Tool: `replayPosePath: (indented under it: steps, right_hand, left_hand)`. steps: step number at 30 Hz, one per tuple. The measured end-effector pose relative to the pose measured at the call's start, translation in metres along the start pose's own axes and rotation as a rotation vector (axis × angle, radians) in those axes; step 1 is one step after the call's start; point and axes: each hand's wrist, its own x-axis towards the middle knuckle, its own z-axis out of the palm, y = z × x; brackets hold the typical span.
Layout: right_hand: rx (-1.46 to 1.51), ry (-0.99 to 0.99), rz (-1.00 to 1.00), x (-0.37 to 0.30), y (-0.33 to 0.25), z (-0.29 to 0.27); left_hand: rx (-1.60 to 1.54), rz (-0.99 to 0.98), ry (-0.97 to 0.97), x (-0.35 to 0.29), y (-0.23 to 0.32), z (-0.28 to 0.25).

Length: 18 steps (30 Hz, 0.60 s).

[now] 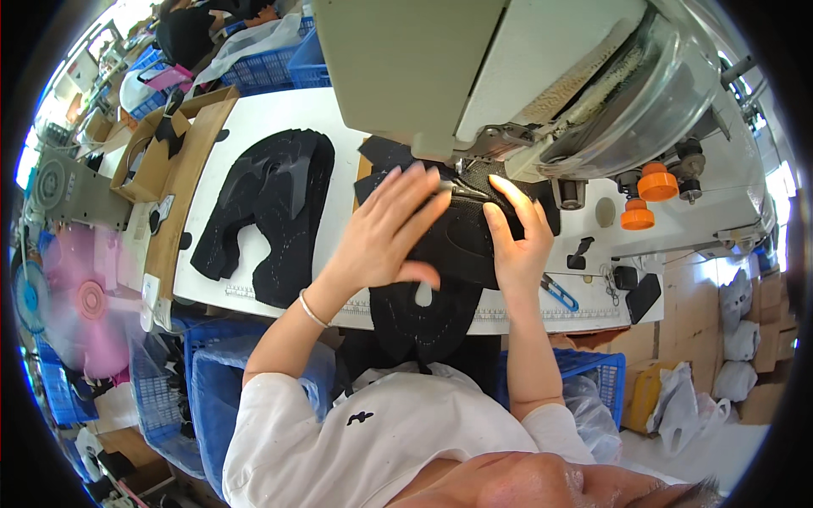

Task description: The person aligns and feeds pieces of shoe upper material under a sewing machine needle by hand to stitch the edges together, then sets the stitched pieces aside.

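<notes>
A black shoe upper with mesh and smooth parts lies beneath the needle area of a sewing machine. My left hand rests over its left part, fingers stretched out and thumb apart. On its right side my right hand touches the upper, with index finger and thumb extended and spaced apart; its other fingers are partly hidden. The needle tip is too small to make out. Below the upper, another black curved piece hangs at the table's front edge. A stack of black upper pieces lies to the left.
Blue thread snips lie right of my right hand on the white table. Orange knobs project from the machine. A pink fan stands far left. Blue crates sit below the table, and a cardboard box stands at left.
</notes>
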Motion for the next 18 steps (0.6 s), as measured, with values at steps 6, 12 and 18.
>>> replayPosePath:
  steps: [6, 12, 18]
  right_hand:
    - [-0.179, -0.117, 0.185, 0.034, 0.030, 0.000]
    - [-0.178, -0.383, -0.031, 0.064, 0.091, 0.000]
    - [-0.215, -0.442, -0.013, 0.070, 0.120, -0.005]
  left_hand:
    - [0.120, 0.189, 0.104, 0.010, 0.011, -0.002]
    - [0.101, 0.076, 0.108, 0.023, 0.009, 0.005]
    - [0.094, 0.033, 0.200, 0.026, 0.009, 0.014]
